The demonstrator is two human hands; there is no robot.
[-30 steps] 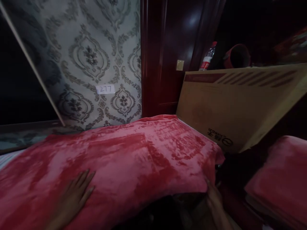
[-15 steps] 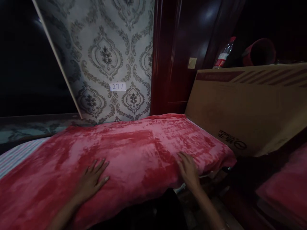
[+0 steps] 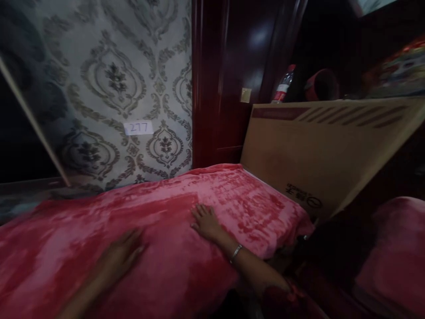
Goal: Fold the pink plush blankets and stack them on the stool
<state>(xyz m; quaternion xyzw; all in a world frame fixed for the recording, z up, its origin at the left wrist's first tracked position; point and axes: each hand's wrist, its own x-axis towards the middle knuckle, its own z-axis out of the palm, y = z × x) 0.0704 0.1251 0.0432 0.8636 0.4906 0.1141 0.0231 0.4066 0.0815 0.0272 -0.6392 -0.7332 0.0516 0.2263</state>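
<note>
Red-and-pink plush cloth: spreads across the middle and lower left of the view, under both hands, and runs out of sight at the left and bottom.
Left hand: uncurled and gripping nothing visible, low over the cloth's left half; blur hides whether the palm presses down.
Right hand: palm down near the cloth's middle, fingers spread and holding nothing; a thin silvery metal bracelet circles the wrist.
Between the hands: a stretch of plush separates them, with no overlap of fingers.
Far edge: lies along the grey patterned wallpaper and the glossy dark-red wooden panel.
Right edge: slants toward the viewer beside the large brown cardboard box, a narrow pale strip showing at the far part; the near corner hangs down.
Room to the right: plush extends from the right hand to the box side; past the hanging corner, a dark gap separates it from the pink soft bundle.
Near edge: drops into shadow below the right forearm.
</note>
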